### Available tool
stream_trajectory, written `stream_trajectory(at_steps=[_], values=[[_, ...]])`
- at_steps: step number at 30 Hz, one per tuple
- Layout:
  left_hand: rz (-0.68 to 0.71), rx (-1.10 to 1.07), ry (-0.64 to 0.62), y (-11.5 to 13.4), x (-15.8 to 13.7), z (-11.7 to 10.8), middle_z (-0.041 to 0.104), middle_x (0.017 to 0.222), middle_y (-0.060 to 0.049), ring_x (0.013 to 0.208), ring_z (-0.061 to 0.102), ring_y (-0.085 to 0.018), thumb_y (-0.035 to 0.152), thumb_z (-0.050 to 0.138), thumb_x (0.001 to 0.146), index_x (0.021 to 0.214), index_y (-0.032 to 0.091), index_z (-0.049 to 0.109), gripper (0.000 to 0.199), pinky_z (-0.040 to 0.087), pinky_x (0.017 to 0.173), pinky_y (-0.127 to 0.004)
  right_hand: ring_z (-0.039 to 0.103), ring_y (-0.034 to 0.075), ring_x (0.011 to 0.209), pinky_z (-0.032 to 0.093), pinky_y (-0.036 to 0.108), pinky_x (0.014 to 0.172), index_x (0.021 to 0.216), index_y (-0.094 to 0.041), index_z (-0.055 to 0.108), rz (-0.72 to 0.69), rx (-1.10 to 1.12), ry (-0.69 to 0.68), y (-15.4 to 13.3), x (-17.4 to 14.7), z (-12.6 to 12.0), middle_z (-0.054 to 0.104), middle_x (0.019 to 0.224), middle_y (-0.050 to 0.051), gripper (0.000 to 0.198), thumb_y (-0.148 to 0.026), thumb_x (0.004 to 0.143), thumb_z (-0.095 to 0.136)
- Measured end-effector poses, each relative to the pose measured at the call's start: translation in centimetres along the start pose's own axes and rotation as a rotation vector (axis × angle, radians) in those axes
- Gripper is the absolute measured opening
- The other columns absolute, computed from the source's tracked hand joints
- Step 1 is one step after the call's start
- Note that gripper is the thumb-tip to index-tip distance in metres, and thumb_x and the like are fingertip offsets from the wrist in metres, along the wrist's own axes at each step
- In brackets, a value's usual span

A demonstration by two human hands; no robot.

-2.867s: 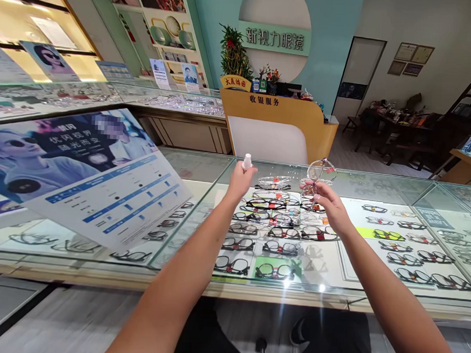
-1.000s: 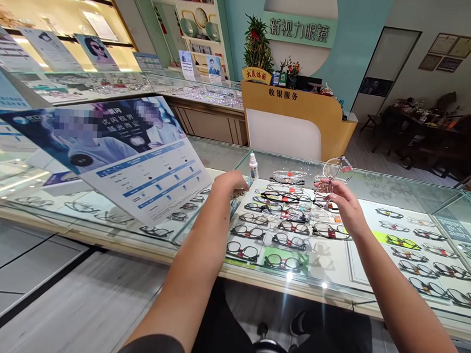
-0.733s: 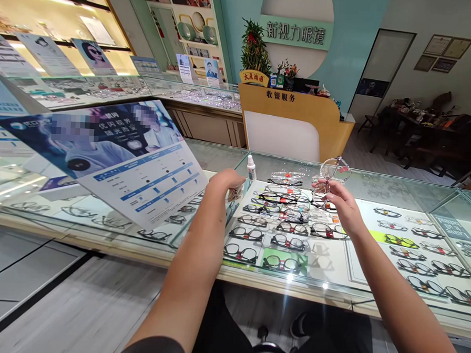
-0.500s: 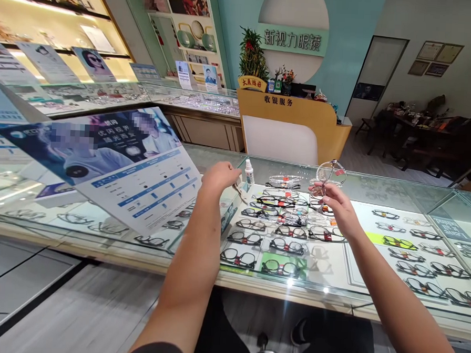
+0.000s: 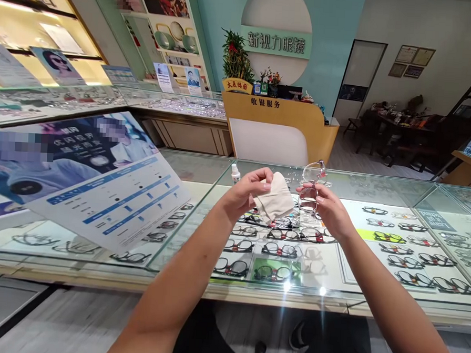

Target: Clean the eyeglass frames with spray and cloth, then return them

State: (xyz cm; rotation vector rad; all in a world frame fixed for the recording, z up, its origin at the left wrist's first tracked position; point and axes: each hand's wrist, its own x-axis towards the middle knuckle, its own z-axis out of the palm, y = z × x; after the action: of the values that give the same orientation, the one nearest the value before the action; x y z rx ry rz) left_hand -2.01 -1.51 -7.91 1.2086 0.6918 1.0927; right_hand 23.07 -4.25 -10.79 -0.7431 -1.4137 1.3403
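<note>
Nearest is the glass-topped table (image 5: 315, 303), with rows of spectacles (image 5: 281, 249) under its glass. Above it, the left hand (image 5: 247, 192), fingers curled, pinches a pale cloth (image 5: 276, 198) that hangs toward the right hand (image 5: 330, 208). That hand's thumb and fingers close on clear glasses (image 5: 313, 174), held on end just beside the cloth. Beyond the left hand stands a white bottle (image 5: 235, 173); farther off, a yellow-brown desk (image 5: 278, 113).

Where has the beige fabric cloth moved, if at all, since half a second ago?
Yes, the cloth moved right, away from the small white plastic bottle.
</note>
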Motion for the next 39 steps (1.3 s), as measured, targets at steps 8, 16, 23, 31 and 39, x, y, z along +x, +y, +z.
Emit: stream_trajectory(at_steps=[8,16,23,31,39], values=[[-0.070,-0.059,-0.097,-2.3,0.8,1.0,0.062,0.082,0.003,0.064,0.053,-0.008,0.031,0.100,0.057,0.083,0.018,0.066,0.045,0.040,0.057,-0.022,0.071,0.028,0.121,0.056,0.045,0.104,0.117,-0.029,0.072,0.048,0.078,-0.012,-1.2,-0.4,0.5,0.078,0.136,0.007,0.043,-0.053,0.082,0.075],[-0.019,0.015,-0.024,-2.8,1.1,1.0,0.066,0.087,0.001,0.076,0.058,-0.011,0.031,0.096,0.062,0.086,0.018,0.071,0.038,0.045,0.068,-0.023,0.070,0.031,0.125,0.051,0.051,0.114,0.113,-0.029,0.073,-0.063,-0.044,0.022,-1.0,-0.3,0.2,0.079,0.132,0.007,0.039,-0.055,0.083,0.075],[-0.002,0.006,0.042,-2.8,1.3,1.0,0.065,0.090,0.002,0.075,0.059,-0.010,0.032,0.096,0.061,0.088,0.019,0.069,0.040,0.048,0.066,-0.024,0.071,0.031,0.127,0.048,0.053,0.119,0.110,-0.030,0.073,-0.075,-0.084,-0.016,-0.5,-0.4,0.2,0.080,0.133,0.006,0.035,-0.054,0.085,0.079],[-0.105,0.025,-0.004,-2.8,1.2,0.7,0.069,0.090,-0.001,0.073,0.063,-0.014,0.036,0.096,0.064,0.097,0.020,0.073,0.044,0.048,0.062,-0.026,0.071,0.032,0.127,0.050,0.052,0.116,0.106,-0.029,0.077,-0.041,-0.071,-0.054,-0.3,-0.4,0.4,0.083,0.122,0.005,0.034,-0.054,0.083,0.079],[-0.169,0.151,-0.308,-3.9,1.0,1.4,0.074,0.098,-0.006,0.088,0.067,-0.018,0.074,0.085,0.076,0.101,0.020,0.079,0.060,0.054,0.079,-0.029,0.076,0.027,0.111,0.061,0.044,0.104,0.114,-0.027,0.081,0.028,0.143,0.037,-1.6,-0.7,0.0,0.084,0.121,0.008,0.042,-0.054,0.082,0.079]])
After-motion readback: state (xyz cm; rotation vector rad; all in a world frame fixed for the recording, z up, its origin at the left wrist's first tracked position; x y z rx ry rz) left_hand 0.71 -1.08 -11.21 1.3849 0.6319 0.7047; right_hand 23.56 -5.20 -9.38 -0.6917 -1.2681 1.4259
